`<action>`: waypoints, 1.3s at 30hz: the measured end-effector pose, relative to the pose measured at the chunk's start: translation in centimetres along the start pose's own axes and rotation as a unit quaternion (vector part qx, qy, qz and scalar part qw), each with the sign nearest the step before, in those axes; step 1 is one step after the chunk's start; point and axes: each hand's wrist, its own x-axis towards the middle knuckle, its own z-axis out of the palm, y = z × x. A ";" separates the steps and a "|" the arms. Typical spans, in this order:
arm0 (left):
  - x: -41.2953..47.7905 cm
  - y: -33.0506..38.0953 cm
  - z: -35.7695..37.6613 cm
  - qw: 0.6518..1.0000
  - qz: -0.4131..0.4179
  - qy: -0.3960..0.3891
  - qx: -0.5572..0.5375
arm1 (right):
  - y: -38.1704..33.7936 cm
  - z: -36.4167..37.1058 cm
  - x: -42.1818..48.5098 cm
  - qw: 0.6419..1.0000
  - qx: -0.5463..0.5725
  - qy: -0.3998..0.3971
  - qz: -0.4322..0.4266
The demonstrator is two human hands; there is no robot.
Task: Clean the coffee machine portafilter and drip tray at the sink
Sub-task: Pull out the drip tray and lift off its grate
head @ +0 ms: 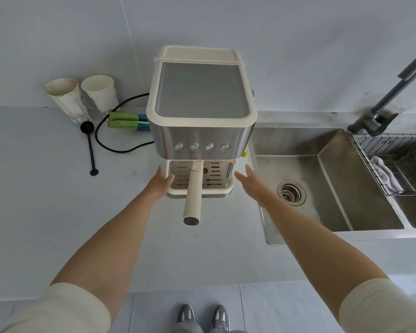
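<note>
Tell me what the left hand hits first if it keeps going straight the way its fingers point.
Most likely the left edge of the cream drip tray: the left hand is open, fingertips pointing at that side, already at or nearly touching it; depth is unclear.

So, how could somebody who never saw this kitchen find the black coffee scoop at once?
Start at the cream and steel coffee machine on the grey counter and look left, past its looping black cable. The black plastic long-handled scoop lies flat before two white paper cups; alone there, it is thin and black.
</note>
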 end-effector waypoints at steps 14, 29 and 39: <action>2.2 -1.1 1.4 0.999 0.017 0.034 -0.005 | -0.8 4.4 2.4 0.994 0.075 0.060 0.054; 0.1 -1.9 1.0 0.997 0.047 0.042 0.039 | -0.1 3.5 0.7 0.995 0.084 0.046 0.038; -4.1 -3.4 1.6 0.996 0.069 0.036 0.050 | 1.2 3.0 -2.6 0.997 0.062 0.037 0.033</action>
